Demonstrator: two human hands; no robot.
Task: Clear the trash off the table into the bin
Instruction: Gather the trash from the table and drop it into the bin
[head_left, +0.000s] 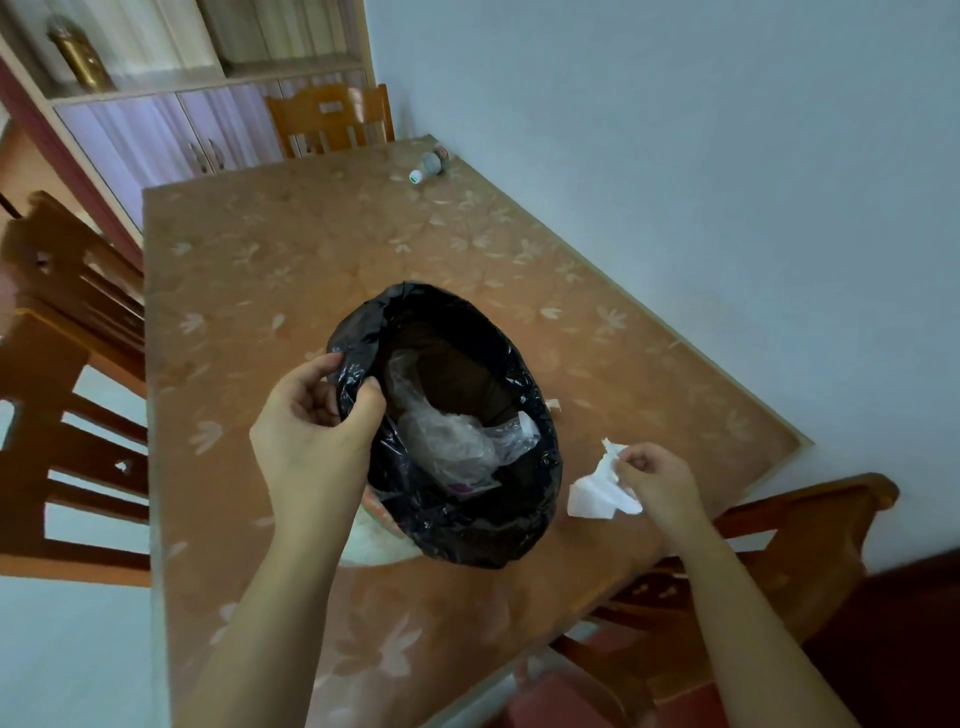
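Left hand (317, 431) pinches bin (467, 535) rim; right hand (657, 483) grasps tissue (592, 493) beside it.

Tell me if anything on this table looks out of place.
A plastic bottle lies tipped on its side at the far corner of the table, away from the bin. A small white scrap also sits just beyond the bin.

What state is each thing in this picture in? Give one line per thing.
Bin: lined with black bag, held open and tilted, partly filled.
Tissue: crumpled, pinched by the right hand.
Left hand: gripping the bin's rim.
Bottle: lying on its side, capped, at the table's far corner.
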